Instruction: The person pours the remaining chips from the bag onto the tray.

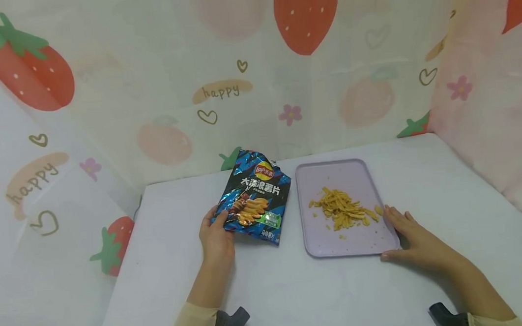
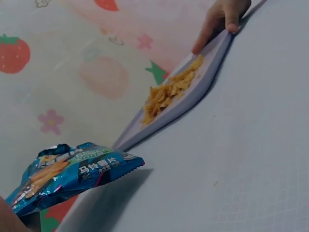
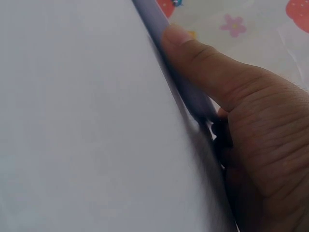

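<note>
In the head view a blue and black potato chip bag [image 1: 256,197] with a torn top leans up over the table, left of a lilac tray [image 1: 336,245]. My left hand [image 1: 217,238] grips the bag at its lower left edge, thumb across the printed front. Thin yellow chip pieces [image 1: 340,208] lie heaped in the tray's middle, with crumbs around them. At the tray's near right corner, my right hand [image 1: 417,238] holds the rim, thumb on the near side and fingers along the right side. The right wrist view shows the thumb [image 3: 193,58] against the tray's outer wall.
A white table [image 1: 267,290] carries everything. Patterned cloth [image 1: 163,79] with strawberries, hearts and flowers stands behind it and at both sides. A dark wrist mount [image 1: 234,319] sits at the left sleeve, another [image 1: 448,316] at the right.
</note>
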{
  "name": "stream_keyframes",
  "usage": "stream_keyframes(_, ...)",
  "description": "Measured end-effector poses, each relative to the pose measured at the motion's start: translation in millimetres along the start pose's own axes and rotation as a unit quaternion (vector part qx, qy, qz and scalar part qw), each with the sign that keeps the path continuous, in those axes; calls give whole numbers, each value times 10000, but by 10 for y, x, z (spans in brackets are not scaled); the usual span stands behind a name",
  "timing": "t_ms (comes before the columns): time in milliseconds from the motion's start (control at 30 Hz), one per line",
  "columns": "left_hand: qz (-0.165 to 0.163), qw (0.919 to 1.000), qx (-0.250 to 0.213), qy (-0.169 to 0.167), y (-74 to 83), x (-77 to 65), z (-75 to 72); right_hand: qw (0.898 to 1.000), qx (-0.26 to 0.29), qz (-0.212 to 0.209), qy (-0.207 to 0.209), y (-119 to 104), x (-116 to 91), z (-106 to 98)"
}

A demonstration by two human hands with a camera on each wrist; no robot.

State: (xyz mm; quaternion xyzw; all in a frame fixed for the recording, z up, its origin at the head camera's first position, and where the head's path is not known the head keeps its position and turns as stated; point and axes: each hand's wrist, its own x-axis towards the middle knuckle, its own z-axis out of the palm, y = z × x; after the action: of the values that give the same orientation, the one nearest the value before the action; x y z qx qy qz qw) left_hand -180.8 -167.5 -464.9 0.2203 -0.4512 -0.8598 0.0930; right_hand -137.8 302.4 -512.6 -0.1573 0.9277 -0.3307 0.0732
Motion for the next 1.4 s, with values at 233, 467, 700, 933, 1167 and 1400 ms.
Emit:
stream_keyframes(233,-86,9997,211,22,-45,4,0,9998,170,-31,18,-13,-22,-16)
stream_keyframes(467,-204,9992,337,-16,-109,39,-14,9999,124,-94,75,26,-29,-4)
stream_keyframes(700,-243,9983,526,-5,-144,56,-33,9998,132,-137,100,16,-15,-5)
stream_keyframes(933,-188,9974,695,-26,-175,37,-76,9998,129,-98,96,7,-3,26)
stream_keyframes(1167,-177,9913,1294,-136,-195,10,-155,9998,75,-129,133,-5,-14,10)
stream_keyframes(1400,-260,9813,1892,-256,-186,4,-259,9999,23,-91,131,-13,-7,14)
